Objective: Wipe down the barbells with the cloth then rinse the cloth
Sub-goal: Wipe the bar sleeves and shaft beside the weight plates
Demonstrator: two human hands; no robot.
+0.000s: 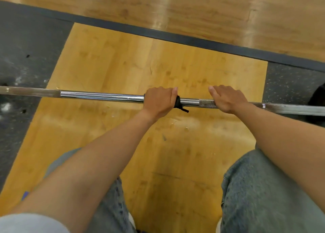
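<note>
- A long chrome steel barbell (102, 96) runs straight across the middle of the frame, above a yellow wooden platform (133, 60).
- The left hand (159, 101) curls around the bar at centre, gripping a black cloth (178, 102) wrapped on it.
- The right hand (226, 99) grasps the bar's knurled section, just right of centre.
- Grey speckled rubber flooring (26, 44) fills the left edge.

bar (102, 96) left of hands – open | right – dark object (318, 96) near

bare forearms, faded blue jeans (263, 188)
</note>
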